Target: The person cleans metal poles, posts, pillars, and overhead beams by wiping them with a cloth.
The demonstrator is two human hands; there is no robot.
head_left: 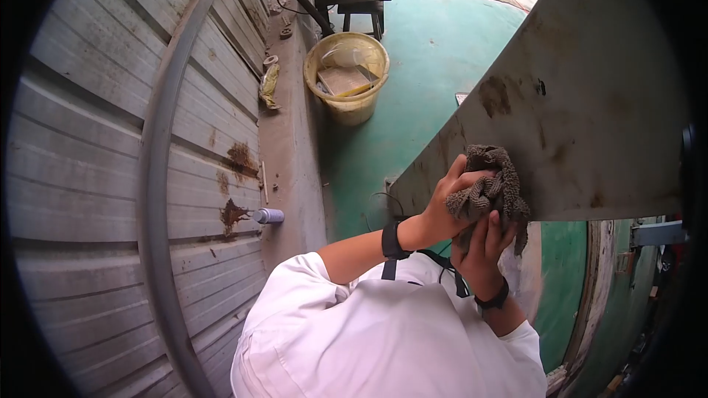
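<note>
A grey-brown terry rag [498, 166] is bunched up in front of my chest, between both hands. My left hand [441, 208] has its fingers closed around the rag's left side. From below, my right hand [483, 249] grips the lower part, fingers bent against the cloth. Part of the rag hangs down past the right fingers. Just beyond the hands is a large grey panel [590, 125] with brown stains and smears. Whether the rag touches the panel, I cannot tell.
A yellowish bucket [346, 107] with a box-like item inside stands on the green floor [428, 51]. Behind it is a dark machine on a stand [361, 0]. Along the rusty corrugated wall [88, 155] runs a bent pipe [151, 177]. A spray can [269, 216] lies on the ledge.
</note>
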